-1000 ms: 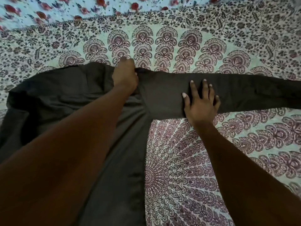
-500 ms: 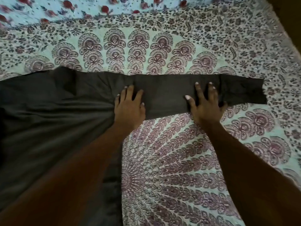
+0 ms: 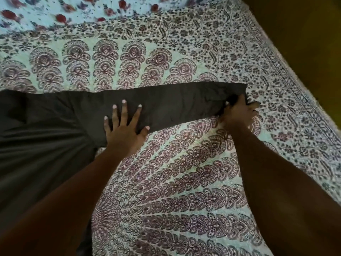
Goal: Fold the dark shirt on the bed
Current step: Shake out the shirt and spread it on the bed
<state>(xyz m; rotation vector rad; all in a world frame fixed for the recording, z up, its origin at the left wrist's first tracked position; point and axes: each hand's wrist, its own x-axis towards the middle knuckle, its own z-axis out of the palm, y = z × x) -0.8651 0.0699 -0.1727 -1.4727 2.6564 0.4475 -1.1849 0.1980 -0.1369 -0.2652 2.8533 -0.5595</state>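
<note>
**Likely snag: sleeve bunching at the cuff**

Head view: dark shirt (image 3: 46, 145) along bedspread's (image 3: 166, 182) left edge, sleeve (image 3: 175, 106) stretched toward right edge. Left hand (image 3: 125, 130) flat, fingers spread, pinning sleeve. Right hand (image 3: 238, 113) grips cuff. An uneven pull could wrinkle or twist it.
</note>
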